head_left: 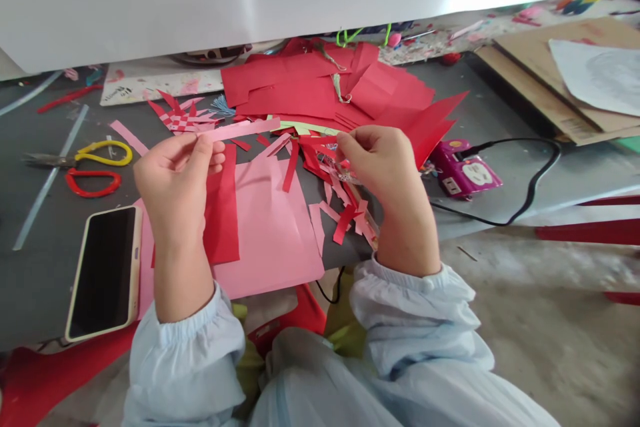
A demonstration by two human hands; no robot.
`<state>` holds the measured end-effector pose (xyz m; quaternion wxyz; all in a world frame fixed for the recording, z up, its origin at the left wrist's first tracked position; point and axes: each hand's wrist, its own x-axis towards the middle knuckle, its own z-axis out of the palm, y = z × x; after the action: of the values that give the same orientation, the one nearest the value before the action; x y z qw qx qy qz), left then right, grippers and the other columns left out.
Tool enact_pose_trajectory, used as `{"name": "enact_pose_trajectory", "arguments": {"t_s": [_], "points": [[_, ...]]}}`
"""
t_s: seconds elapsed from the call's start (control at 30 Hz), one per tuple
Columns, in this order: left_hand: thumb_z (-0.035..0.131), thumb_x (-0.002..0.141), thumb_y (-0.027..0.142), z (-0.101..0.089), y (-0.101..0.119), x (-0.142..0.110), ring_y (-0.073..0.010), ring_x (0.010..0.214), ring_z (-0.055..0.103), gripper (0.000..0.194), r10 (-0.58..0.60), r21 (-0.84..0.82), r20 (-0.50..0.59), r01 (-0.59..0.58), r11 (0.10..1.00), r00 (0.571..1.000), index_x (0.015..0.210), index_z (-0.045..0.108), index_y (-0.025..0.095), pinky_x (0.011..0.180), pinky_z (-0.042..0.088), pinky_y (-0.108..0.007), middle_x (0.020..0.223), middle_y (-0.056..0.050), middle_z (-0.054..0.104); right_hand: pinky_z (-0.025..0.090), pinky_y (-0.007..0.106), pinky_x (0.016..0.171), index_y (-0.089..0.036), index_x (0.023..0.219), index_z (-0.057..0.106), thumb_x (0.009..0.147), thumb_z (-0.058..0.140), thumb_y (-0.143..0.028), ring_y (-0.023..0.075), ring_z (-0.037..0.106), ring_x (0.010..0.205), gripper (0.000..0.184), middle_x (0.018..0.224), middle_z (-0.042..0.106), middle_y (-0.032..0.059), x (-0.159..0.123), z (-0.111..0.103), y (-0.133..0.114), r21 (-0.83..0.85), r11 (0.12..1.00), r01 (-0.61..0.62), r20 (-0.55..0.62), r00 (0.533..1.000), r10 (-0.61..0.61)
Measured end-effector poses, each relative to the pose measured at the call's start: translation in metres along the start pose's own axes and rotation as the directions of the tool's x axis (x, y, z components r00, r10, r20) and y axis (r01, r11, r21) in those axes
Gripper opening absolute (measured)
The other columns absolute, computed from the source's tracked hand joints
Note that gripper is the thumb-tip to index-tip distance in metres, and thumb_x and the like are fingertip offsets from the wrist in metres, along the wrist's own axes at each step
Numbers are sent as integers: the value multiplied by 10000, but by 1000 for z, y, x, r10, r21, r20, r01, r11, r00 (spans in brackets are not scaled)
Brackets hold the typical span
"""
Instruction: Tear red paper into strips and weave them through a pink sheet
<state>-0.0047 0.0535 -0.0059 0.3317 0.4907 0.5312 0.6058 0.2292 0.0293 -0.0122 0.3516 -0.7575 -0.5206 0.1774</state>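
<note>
My left hand [177, 177] is closed, pinching a pink paper strip [245, 129] between thumb and finger. The strip points right, above the table. My right hand [383, 163] is pinched on the end of a red paper strip [319, 141], which reaches left toward the pink one. Whether the two strips touch I cannot tell. Below my hands lie a pink paper sheet [280, 233] and a wide red paper strip [223, 213]. A small woven red and pink paper piece [181, 119] rests beyond my left hand.
Scissors [75, 161] with yellow and red handles and a phone [104, 273] lie at left. Red paper sheets [295, 90] pile up at the back, with paper scraps [345, 213] near my right hand. A purple device [465, 170] with a black cable and cardboard [565, 73] are at right.
</note>
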Motion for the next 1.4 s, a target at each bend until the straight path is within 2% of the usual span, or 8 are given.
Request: {"name": "enact_pose_trajectory", "arguments": {"t_s": [0.4,0.6,0.83,0.97,1.13,1.2,1.33,1.4], "points": [[744,833,203,-1,5,5,-111,614,682,91,1,-85,-114,-11,996,993,747,739,231,582,581,-282,690,30,732,262,312,552,-208,552,505,762,544,-235,112,355,541,215,516,398,-40,0,-15,4,-125,992,14,287,958,22],[657,787,180,-10,11,14,-99,597,632,92,-153,-157,-209,122,980,966,731,693,244,529,499,-244,656,49,700,373,283,589,-186,707,694,822,512,-281,130,497,599,236,620,578,-11,1,-19,4,-139,979,150,651,759,-24],[607,743,195,-20,12,20,-125,643,593,86,-204,-275,-224,139,951,953,662,588,220,569,442,-290,659,12,620,416,278,616,-203,666,648,841,490,-239,132,553,580,238,640,677,-5,-4,-16,-1,-104,961,255,808,585,-68],[552,714,280,-22,14,21,-157,711,606,58,-241,-198,-224,198,960,944,680,517,247,608,454,-318,704,-10,586,428,288,644,-208,660,644,860,499,-248,145,575,609,251,665,694,1,-6,-15,-4,-156,952,264,790,611,-40],[528,601,301,-24,21,21,-161,746,595,142,-258,-192,-218,218,957,941,646,405,249,624,477,-312,758,-30,550,390,298,631,-209,623,624,940,493,-418,140,518,575,401,622,635,5,-8,-16,-5,-191,928,320,819,574,-29],[502,587,315,-26,23,21,-175,769,610,157,-238,-149,-241,206,967,941,647,372,249,637,495,-321,778,-36,582,358,300,615,-212,643,632,944,504,-468,145,502,584,415,648,648,16,-12,-16,-7,-225,908,352,772,634,-54],[484,563,286,-33,19,21,-150,605,557,125,-162,-70,-242,149,986,957,577,369,239,574,469,-316,656,-26,591,314,308,620,-212,778,685,937,530,-401,191,567,699,292,749,695,55,-25,-9,-18,-327,889,321,504,855,-123],[489,544,255,-39,10,23,-141,545,538,85,-144,12,-179,148,989,973,518,411,234,554,468,-308,570,-15,588,357,316,670,-198,914,706,941,518,-334,208,612,775,234,827,716,69,-33,0,-26,-247,920,304,431,885,-176]]}}
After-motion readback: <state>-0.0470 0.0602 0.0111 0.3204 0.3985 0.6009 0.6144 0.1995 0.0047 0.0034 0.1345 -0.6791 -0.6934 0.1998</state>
